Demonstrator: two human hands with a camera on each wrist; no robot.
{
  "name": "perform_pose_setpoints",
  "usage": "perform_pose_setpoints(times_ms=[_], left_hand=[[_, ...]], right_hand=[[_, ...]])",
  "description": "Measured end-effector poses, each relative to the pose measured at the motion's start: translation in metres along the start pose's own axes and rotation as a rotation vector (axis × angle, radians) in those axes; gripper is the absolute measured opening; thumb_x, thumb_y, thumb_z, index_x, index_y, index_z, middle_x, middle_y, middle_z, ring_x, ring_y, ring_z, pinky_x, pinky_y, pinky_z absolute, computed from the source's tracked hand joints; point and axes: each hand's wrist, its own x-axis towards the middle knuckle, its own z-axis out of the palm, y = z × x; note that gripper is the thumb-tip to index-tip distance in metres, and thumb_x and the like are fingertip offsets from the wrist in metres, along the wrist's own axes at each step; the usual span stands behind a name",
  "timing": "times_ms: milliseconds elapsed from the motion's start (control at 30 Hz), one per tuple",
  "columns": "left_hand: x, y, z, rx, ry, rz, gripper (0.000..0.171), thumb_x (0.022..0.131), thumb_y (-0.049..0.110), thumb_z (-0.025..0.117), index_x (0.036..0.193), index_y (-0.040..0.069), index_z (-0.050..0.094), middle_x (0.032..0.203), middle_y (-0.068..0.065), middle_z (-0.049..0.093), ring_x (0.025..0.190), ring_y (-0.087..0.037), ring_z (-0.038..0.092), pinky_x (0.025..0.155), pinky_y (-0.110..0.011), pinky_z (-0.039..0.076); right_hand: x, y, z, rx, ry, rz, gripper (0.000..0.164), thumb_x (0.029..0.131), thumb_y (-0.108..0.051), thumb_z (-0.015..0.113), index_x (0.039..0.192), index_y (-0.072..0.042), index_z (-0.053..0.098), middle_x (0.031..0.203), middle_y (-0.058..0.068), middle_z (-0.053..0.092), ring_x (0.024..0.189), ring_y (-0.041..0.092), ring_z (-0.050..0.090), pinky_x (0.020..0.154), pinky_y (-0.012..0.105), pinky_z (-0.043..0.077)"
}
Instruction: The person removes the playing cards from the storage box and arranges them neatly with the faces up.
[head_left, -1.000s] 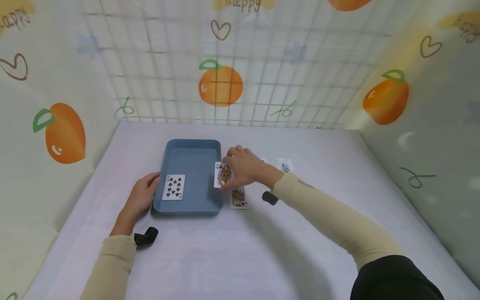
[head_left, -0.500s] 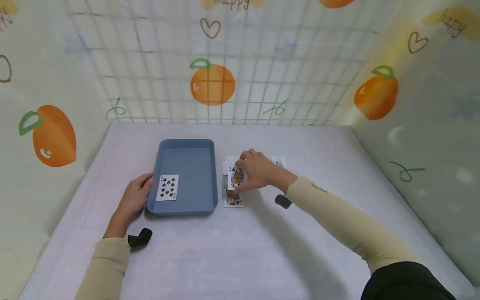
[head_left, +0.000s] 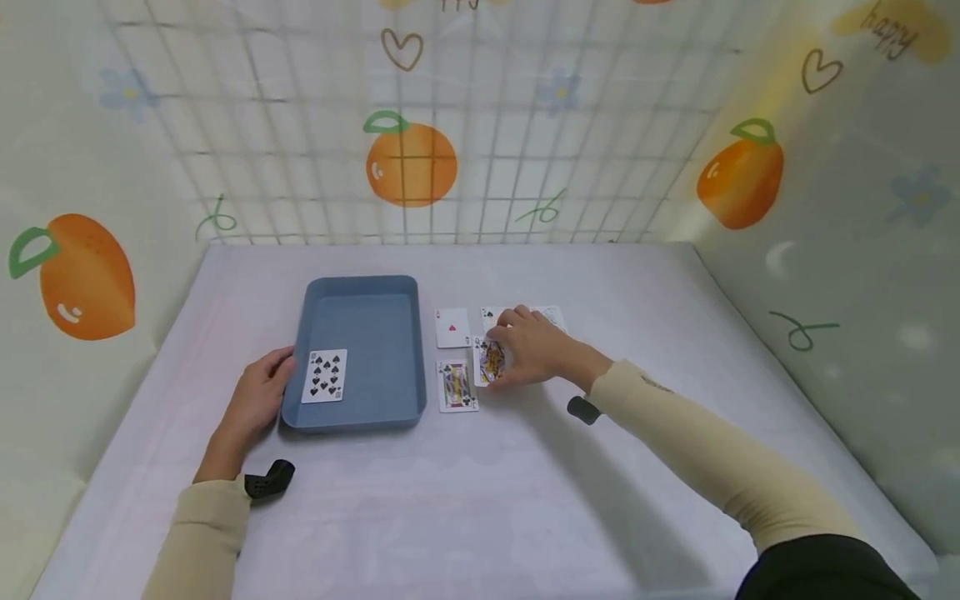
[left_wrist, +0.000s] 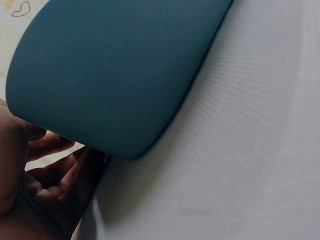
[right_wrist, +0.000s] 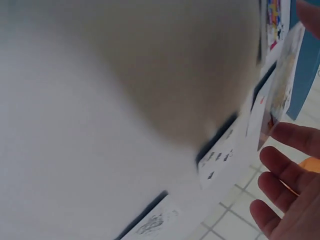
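Note:
My right hand pinches a playing card, a black queen, by its top and bottom edges between thumb and fingertips. That card is tilted over the table, close to the other cards. In the right wrist view, the fingers other than the one at the card are spread apart. At the left wall of the blue-grey tray, my left hand rests with loosely bent fingers against the outside. The left wrist view shows these fingers partly hidden by the tray wall. A ten of spades lies face up in the tray.
Right of the tray lie an ace of hearts and a face card. Behind the right hand are a partly hidden black-suited card and a pale card. A printed curtain over a wire grid borders the table's back.
The right hand has carried the queen rightward, away from the tray's right edge, uncovering the ace of hearts and the face card. The left hand stays at the tray; the head view has shifted slightly.

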Motion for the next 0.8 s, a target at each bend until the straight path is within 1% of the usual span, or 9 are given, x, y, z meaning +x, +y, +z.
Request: perform_pose_setpoints(times_ms=[167, 433, 800], left_hand=[[-0.002, 0.003, 0.000, 0.004, 0.004, -0.004, 0.055, 0.109, 0.034, 0.032, 0.152, 0.000, 0.033, 0.152, -0.024, 0.038, 0.141, -0.042, 0.031, 0.113, -0.057, 0.027], [-0.003, 0.004, 0.000, -0.021, 0.004, -0.006, 0.053, 0.109, 0.031, 0.034, 0.151, -0.001, 0.034, 0.151, -0.025, 0.039, 0.141, -0.042, 0.032, 0.113, -0.057, 0.028], [-0.005, 0.006, 0.000, -0.028, 0.009, -0.003, 0.054, 0.109, 0.032, 0.034, 0.151, -0.001, 0.035, 0.150, -0.025, 0.040, 0.141, -0.041, 0.033, 0.113, -0.056, 0.028]], right_hand=[[-0.009, 0.006, 0.006, 0.002, 0.003, 0.006, 0.086, 0.069, -0.066, 0.077, 0.130, -0.007, 0.063, 0.123, 0.011, 0.055, 0.110, 0.027, 0.045, 0.097, 0.049, 0.043], [-0.017, 0.011, 0.014, 0.009, -0.022, 0.023, 0.086, 0.069, -0.069, 0.075, 0.131, -0.009, 0.062, 0.125, 0.011, 0.053, 0.117, 0.029, 0.045, 0.108, 0.059, 0.034], [-0.024, 0.012, 0.019, 0.007, -0.044, 0.015, 0.092, 0.068, -0.071, 0.075, 0.135, -0.009, 0.060, 0.128, 0.012, 0.052, 0.118, 0.030, 0.044, 0.109, 0.058, 0.033]])
